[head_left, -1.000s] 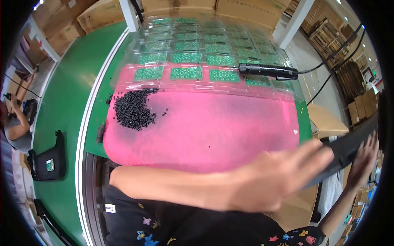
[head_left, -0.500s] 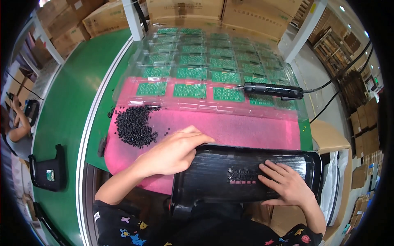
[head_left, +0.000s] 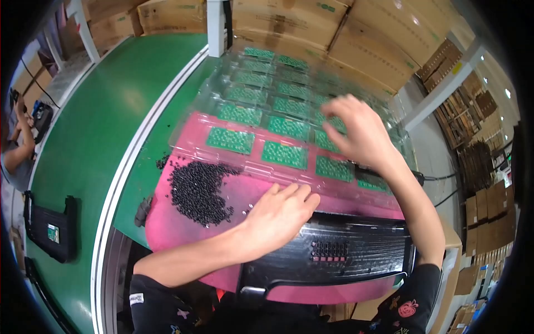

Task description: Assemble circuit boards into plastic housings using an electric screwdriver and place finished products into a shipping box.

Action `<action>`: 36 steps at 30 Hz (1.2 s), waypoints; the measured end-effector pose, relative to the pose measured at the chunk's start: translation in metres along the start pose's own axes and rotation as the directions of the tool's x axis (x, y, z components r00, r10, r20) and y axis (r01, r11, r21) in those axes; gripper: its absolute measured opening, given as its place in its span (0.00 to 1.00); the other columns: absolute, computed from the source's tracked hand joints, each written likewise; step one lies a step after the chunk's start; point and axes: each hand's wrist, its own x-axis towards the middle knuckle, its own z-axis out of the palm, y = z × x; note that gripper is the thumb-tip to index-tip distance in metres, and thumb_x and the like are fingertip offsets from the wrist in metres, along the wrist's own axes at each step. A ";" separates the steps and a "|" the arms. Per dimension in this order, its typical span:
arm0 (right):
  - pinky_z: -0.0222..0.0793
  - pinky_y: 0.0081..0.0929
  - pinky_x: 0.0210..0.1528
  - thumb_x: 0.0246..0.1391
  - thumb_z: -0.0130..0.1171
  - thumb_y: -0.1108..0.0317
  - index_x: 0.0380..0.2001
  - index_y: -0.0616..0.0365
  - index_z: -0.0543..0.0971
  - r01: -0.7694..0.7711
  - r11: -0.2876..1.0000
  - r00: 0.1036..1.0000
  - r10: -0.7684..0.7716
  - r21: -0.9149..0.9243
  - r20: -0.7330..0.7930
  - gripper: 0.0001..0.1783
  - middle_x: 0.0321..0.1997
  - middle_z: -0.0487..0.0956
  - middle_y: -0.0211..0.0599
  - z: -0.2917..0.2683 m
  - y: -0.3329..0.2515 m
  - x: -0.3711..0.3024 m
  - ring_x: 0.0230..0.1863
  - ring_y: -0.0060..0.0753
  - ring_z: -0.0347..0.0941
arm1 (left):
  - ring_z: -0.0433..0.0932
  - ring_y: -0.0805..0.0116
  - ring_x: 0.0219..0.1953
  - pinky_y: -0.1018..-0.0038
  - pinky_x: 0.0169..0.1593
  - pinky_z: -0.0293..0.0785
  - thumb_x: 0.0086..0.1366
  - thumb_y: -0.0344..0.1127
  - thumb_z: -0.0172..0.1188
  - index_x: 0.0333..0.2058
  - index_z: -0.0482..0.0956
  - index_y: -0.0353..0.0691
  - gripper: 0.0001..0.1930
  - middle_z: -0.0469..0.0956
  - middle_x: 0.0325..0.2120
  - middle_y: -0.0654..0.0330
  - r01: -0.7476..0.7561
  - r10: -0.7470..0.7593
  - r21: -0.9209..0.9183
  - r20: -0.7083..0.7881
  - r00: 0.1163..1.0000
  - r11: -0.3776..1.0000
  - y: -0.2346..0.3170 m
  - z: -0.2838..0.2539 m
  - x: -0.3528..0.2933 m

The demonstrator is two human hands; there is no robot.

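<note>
Writing: the brown cardboard cartons (head_left: 283, 22) behind the table (head_left: 130, 217) bore dark printed lines and small green marks; text not copied. A small white label (head_left: 136, 299) was stitched on the left sleeve of the black garment, its marks too small to make out.

Hands: the left hand (head_left: 283, 214) lay palm down over the upper left corner of the black panel (head_left: 378, 250), fingers reaching forward past the edge, forearm slanting in from the lower left. Whether it pinched that edge could not be told. The right hand (head_left: 356, 128) was raised above the clear tray (head_left: 222, 156), slightly blurred, fingers curved and thumb spread away from them; nothing was seen in its grasp. Its forearm crossed in front of the electric screwdriver (head_left: 418, 178), hiding most of it.

Materials: the panel was long, glossy and streaked, with a bowed lower edge and a small block of slots near its middle. It lay on the smooth pink mat (head_left: 161, 236), right of a heap of tiny black pieces (head_left: 200, 192), kind too small to tell. The tray was thin, shiny, moulded plastic; green rectangular circuit boards (head_left: 285, 155) sat in it in rows.
</note>
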 end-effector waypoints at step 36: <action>0.48 0.43 0.72 0.51 0.57 0.75 0.68 0.68 0.56 -0.094 0.990 0.940 0.122 0.103 -0.318 0.41 0.70 0.55 0.56 -0.012 -0.010 -0.068 0.71 0.58 0.51 | 0.74 0.65 0.36 0.69 0.41 0.67 0.55 0.36 0.57 0.29 0.81 0.40 0.08 0.75 0.25 0.63 -0.395 0.313 0.364 0.265 0.912 0.844 0.090 -0.045 -0.013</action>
